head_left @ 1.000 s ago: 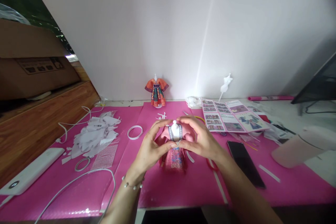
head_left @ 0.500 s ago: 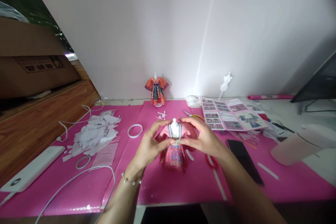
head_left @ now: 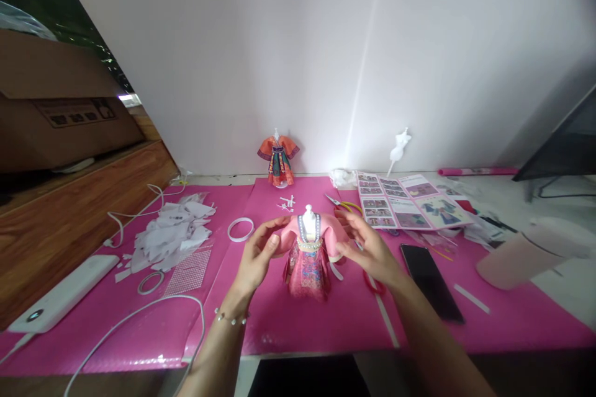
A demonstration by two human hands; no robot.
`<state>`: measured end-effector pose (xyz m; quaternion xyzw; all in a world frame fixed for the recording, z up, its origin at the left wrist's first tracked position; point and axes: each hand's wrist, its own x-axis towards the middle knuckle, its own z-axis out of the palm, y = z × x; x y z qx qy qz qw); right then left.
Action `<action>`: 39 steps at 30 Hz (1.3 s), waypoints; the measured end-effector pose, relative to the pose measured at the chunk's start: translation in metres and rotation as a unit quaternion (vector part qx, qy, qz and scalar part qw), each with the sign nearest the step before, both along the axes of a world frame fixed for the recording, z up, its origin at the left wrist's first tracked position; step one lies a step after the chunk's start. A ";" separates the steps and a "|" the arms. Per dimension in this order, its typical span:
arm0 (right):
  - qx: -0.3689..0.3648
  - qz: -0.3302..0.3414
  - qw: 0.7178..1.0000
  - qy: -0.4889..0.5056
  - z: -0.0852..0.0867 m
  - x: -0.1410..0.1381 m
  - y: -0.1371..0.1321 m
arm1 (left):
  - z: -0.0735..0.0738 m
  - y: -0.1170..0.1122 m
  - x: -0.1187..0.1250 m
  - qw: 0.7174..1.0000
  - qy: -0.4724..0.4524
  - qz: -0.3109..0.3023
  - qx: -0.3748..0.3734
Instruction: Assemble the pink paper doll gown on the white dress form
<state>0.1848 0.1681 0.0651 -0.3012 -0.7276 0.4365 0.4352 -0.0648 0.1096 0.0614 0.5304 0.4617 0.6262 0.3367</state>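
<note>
A pink doll dress (head_left: 308, 270) with a patterned skirt, pearl trim at the waist and a beaded collar stands upright on a small white mannequin (head_left: 308, 216) in front of me. My left hand (head_left: 257, 255) pinches the sleeve on the left side between thumb and fingers. On the other side, my right hand (head_left: 371, 252) grips the right sleeve near its pale cuff, thumb in front and fingers behind. Both sleeves are spread outward. Red-handled scissors (head_left: 374, 283) lie partly hidden beside my right wrist.
White paper scraps (head_left: 172, 232), a tape roll (head_left: 241, 229) and a sheet of pearls (head_left: 189, 270) lie left on the pink mat. An orange dressed mannequin (head_left: 278, 158) stands behind. Rightward are pliers (head_left: 342, 203), an instruction sheet (head_left: 412, 201), a phone (head_left: 431, 282) and a cup (head_left: 521, 257).
My hands have moved apart from the dress's waist out to its sleeves. The pearl waist trim, covered by my thumbs before, now shows fully.
</note>
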 end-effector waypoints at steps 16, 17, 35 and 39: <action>-0.379 -0.079 0.868 0.311 -0.041 -0.026 -0.040 | -0.018 -0.030 0.016 0.909 -0.386 0.015 -0.159; -0.395 -0.081 0.849 0.341 -0.037 -0.028 -0.041 | -0.014 -0.030 0.017 0.904 -0.403 0.004 -0.145; -0.385 -0.128 0.813 0.417 -0.039 -0.025 -0.035 | -0.010 0.003 0.017 0.935 -0.331 -0.123 -0.033; -0.404 -0.130 0.801 0.421 -0.038 -0.025 -0.033 | -0.010 0.009 0.016 0.931 -0.341 -0.125 -0.029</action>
